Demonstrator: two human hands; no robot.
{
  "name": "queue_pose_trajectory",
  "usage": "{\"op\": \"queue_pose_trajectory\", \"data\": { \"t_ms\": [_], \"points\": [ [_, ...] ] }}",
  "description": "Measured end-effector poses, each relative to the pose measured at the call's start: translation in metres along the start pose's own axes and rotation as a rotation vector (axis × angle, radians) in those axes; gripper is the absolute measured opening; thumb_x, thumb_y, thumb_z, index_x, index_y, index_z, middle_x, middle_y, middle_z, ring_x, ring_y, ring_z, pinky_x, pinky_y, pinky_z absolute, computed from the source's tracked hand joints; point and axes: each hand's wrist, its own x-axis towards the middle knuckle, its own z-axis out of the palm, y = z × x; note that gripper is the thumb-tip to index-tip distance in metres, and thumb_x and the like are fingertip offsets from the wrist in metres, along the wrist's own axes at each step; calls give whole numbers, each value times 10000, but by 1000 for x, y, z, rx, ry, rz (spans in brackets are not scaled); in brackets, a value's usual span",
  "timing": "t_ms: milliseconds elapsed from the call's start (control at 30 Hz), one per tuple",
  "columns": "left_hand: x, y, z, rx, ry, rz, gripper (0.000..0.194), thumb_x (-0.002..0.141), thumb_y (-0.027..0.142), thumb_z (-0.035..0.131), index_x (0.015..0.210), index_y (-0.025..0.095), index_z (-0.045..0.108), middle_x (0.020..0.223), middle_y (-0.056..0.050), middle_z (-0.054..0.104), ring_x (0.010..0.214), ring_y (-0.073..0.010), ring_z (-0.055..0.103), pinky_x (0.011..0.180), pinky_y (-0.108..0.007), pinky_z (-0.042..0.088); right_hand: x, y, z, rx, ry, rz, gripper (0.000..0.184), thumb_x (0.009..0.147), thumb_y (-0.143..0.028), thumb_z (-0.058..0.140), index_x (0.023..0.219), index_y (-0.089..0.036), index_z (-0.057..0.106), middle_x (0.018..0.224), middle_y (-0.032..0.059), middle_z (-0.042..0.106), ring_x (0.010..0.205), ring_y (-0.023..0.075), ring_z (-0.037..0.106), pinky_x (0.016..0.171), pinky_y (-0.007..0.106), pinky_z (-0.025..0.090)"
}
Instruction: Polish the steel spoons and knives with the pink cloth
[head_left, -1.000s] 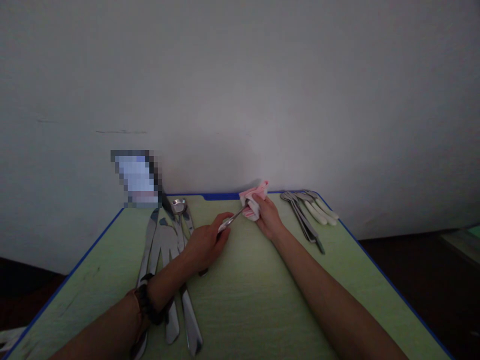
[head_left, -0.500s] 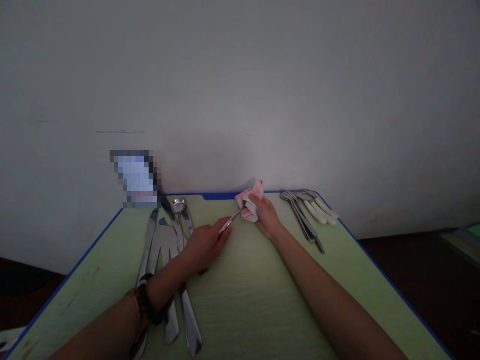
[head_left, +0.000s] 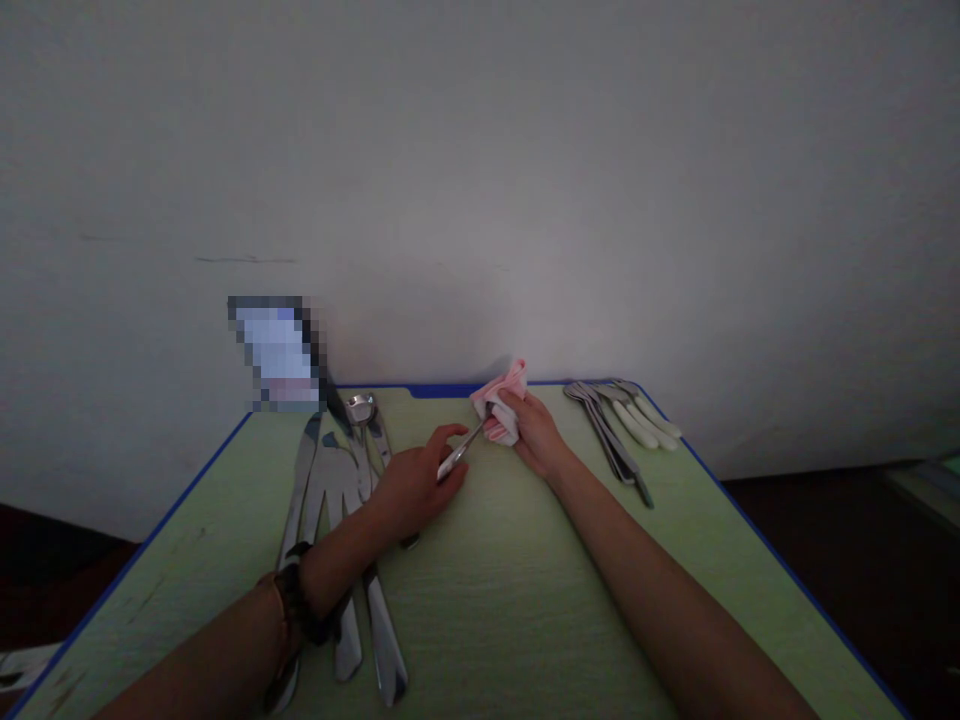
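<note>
"What's the left hand (head_left: 412, 487) doing?"
"Grasping a metal utensil (head_left: 454, 459) by its handle, over the table (head_left: 517, 590); the rest slants rightward out of the grip."
"And its far end?"
"Hidden in the pink-and-white cloth (head_left: 501, 398), clutched by the right hand (head_left: 534, 432)."

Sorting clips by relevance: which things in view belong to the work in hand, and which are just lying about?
In use:
metal utensil, in the left hand
pink-and-white cloth, in the right hand, at the utensil's far end

Unheld, seemingly just lying about:
larger metal utensils, left
white-handled cutlery, right
slim metal cutlery, right
</note>
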Motion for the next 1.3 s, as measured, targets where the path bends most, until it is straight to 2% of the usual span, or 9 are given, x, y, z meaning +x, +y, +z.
{"op": "queue_pose_trajectory", "data": {
  "t_ms": [100,300,367,533,767,967,1300],
  "points": [
    [-1,1,-1,-47,27,19,385,887,299,397,1264,224,378,799,13,657,664,-163,624,617,-243,413,0,-2,0,30,23,8,150,679,-266,666,757,-160,596,613,-8,635,486,98,542,476,216,438],
    [-2,1,-3,0,-4,2,416,922,343,354,1325,239,361,755,-4,664,685,-185,645,640,-251,434,-1,-2,1,17,12,21,120,695,-252,648,760,-162,603,593,-6,627,474,105,533,457,220,428],
    [-2,0,-3,12,-9,27,428,931,351,340,1345,241,354,814,-23,685,749,-196,660,685,-263,450,0,-1,1,6,16,18,137,691,-261,654,768,-163,598,593,-11,624,471,103,530,456,220,423],
    [-1,1,-3,60,-16,33,395,942,366,303,1256,204,480,976,-87,692,914,-236,653,789,-304,461,1,1,1,-14,10,-5,148,687,-274,651,770,-166,594,604,-15,625,465,96,522,463,221,423],
    [0,1,-1,145,-43,-32,372,920,356,375,1263,237,461,910,-56,703,836,-226,669,737,-291,461,0,1,1,0,0,0,171,696,-291,643,802,-171,585,610,-15,630,463,96,532,453,215,420],
    [-1,-2,-1,90,-30,49,354,937,357,339,1223,222,499,977,-72,694,955,-224,642,824,-302,455,-1,-2,3,-14,22,17,162,701,-287,636,798,-166,590,591,-14,625,445,100,530,436,218,419],
    [-1,-1,-3,93,-42,59,324,939,368,342,1150,221,539,949,-60,699,939,-217,645,822,-302,459,1,1,1,-26,19,-4,194,672,-310,668,773,-162,593,588,-21,619,452,92,519,439,213,405]
  ]
}}
